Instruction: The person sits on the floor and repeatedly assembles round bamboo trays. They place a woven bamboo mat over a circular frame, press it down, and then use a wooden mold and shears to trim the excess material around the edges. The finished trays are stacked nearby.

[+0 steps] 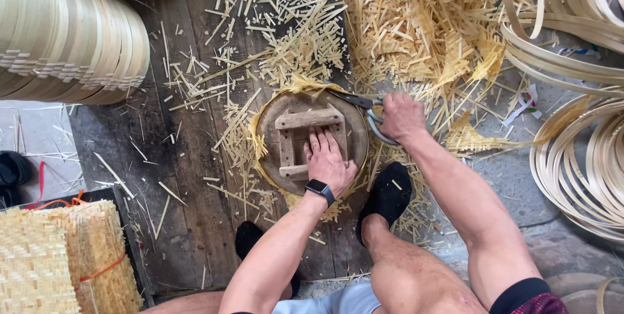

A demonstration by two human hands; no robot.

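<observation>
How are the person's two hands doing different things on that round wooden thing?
The left hand lies flat, fingers spread, pressing on the round wooden mould; the right hand is curled around the scissors. The left hand sits at the mould's middle, the right hand at its edge. The left wrist wears a watch; the right wrist is bare. Both hands are bare.

Around the one round wooden form (pixel 312 148): two hands (pixel 329 161), one pair of scissors (pixel 364 109), one wristwatch (pixel 320 189), two black shoes (pixel 389 194), one tied bundle of woven mats (pixel 62 262) at lower left.
</observation>
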